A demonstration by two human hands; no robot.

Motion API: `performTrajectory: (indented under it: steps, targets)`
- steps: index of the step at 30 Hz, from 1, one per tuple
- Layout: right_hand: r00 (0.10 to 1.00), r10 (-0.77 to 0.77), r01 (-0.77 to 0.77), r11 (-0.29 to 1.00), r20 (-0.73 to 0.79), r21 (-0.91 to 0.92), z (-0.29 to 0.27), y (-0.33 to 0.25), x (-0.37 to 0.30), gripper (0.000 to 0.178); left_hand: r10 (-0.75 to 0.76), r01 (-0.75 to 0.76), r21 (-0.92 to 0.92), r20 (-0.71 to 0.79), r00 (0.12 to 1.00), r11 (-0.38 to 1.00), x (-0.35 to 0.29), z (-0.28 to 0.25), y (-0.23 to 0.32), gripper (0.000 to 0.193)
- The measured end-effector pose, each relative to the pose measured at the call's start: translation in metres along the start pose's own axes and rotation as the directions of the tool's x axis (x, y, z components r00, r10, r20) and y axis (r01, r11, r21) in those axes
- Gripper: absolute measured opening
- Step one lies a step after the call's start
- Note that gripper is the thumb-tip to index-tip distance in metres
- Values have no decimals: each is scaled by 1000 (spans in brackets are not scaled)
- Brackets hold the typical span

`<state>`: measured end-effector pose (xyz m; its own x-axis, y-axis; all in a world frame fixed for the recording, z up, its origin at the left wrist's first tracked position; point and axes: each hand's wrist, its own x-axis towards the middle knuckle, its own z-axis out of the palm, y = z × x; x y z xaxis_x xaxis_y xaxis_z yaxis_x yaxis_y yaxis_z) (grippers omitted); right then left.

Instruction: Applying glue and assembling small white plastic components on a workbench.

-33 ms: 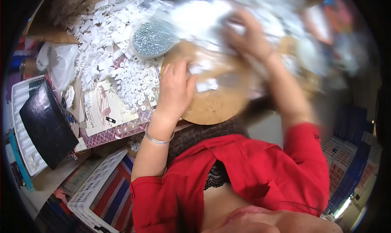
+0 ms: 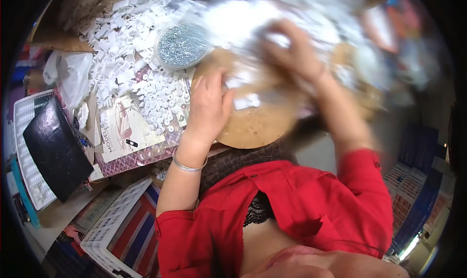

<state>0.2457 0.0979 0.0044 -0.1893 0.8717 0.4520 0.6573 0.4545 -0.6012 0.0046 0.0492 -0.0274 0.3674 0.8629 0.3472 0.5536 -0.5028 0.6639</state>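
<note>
My left hand (image 2: 208,100) lies on the left side of a round tan board (image 2: 258,134), fingers stretched out and thumb apart. Close to its thumb, a small white plastic piece (image 2: 247,102) rests on the board. My right hand (image 2: 294,52) hovers over the far right of the board, beside a bright white heap (image 2: 243,15). Motion smears its fingers, so whether it holds anything is hidden. Beyond my left hand stands a clear round tub (image 2: 156,49) full of small silvery metal pins or screws (image 2: 182,44).
White plastic pieces (image 2: 124,30) spread over the far left of the table, with small white round parts (image 2: 158,103) nearer. A printed card (image 2: 119,137) lies by the table's edge. At left are a clear plastic bag (image 2: 75,76), a black curved panel (image 2: 56,146) and white baskets (image 2: 104,229).
My right hand and forearm have shifted slightly toward me and to the left. My left hand stays in place on the board.
</note>
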Motion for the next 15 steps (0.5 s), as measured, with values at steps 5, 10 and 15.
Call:
performTrajectory:
  steps: [5,10,15]
  targets:
    - [894,-390,381,921,221,83,23,-30,-29,21,-15,16,-40,23,1000,999,3,0,3,48]
    - [878,-389,399,917,279,24,20,-29,-31,25,91,-90,11,-51,995,996,8,-5,11,35]
    - [937,-248,264,964,247,-32,16,-26,-23,26,161,-162,-31,-45,986,986,3,2,6,14]
